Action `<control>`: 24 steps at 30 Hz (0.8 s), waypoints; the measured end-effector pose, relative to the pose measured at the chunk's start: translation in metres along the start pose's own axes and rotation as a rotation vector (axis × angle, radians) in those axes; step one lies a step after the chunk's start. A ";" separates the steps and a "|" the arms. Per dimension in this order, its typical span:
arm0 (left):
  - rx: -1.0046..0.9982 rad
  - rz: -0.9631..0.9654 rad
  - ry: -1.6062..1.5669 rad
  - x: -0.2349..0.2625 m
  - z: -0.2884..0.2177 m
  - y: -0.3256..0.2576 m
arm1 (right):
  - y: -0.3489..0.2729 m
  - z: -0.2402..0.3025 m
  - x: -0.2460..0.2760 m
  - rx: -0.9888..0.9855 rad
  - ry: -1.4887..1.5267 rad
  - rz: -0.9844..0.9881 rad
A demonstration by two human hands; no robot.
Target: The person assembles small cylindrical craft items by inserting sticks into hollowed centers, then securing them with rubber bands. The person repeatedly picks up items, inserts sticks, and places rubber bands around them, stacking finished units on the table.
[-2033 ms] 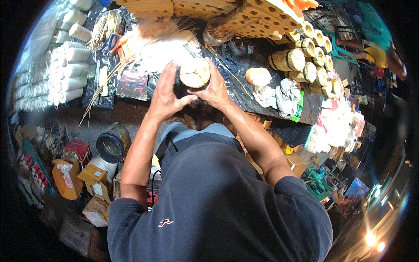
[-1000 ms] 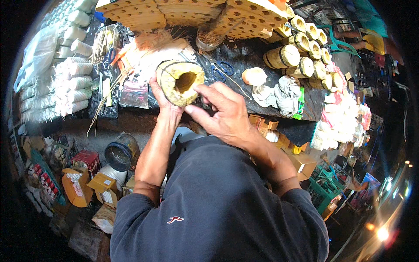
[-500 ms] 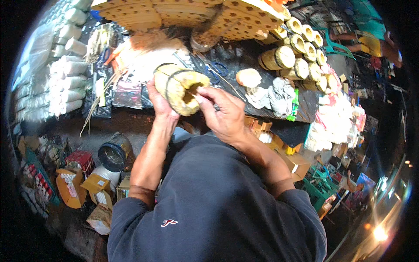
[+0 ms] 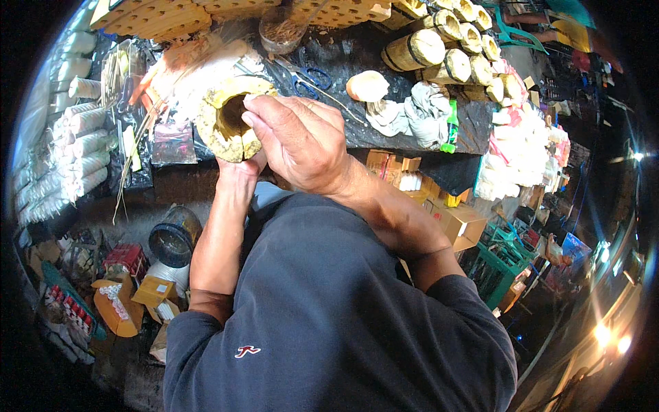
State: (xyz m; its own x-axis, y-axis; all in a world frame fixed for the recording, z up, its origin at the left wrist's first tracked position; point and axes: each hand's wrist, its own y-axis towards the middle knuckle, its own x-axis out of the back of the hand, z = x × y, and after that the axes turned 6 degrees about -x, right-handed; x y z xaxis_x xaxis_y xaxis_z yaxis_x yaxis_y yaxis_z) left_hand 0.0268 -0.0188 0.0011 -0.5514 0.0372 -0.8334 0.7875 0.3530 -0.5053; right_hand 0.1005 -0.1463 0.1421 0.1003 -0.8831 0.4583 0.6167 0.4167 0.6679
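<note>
A short, thick bamboo tube (image 4: 226,123) with a hollow centre and a yellow-green rim is held up over the dark work table (image 4: 405,134). My left hand (image 4: 240,168) grips it from below and is mostly hidden behind it. My right hand (image 4: 302,141) lies across the tube's right side, fingers curled onto its rim at the opening. The open end faces me.
More bamboo tubes (image 4: 446,51) are stacked at the back right. Blue-handled scissors (image 4: 309,81), a white cloth (image 4: 419,113), a green bottle (image 4: 451,127), thin sticks (image 4: 127,158) and rolled white bundles (image 4: 75,137) surround the table. Cardboard boxes (image 4: 460,220) and a dark pot (image 4: 171,237) sit below.
The tube has been turned and lifted closer, its open end now facing me. My right hand has moved from the side onto the rim.
</note>
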 end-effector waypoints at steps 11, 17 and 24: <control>-0.111 -0.168 0.126 -0.064 0.007 -0.023 | -0.016 -0.023 0.011 0.080 -0.058 -0.041; -0.178 -0.111 0.141 -0.048 0.011 -0.023 | -0.039 -0.019 0.008 -0.399 0.163 -0.125; -0.280 -0.095 0.186 -0.044 0.002 -0.024 | -0.052 -0.008 0.030 -0.572 0.319 0.014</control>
State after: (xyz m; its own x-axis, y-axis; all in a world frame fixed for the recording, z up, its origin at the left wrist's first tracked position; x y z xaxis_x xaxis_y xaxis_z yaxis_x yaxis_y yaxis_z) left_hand 0.0329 -0.0309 0.0492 -0.6795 0.1528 -0.7176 0.6386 0.6048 -0.4759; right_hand 0.0774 -0.1961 0.1163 0.2833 -0.9359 0.2096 0.9231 0.3254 0.2052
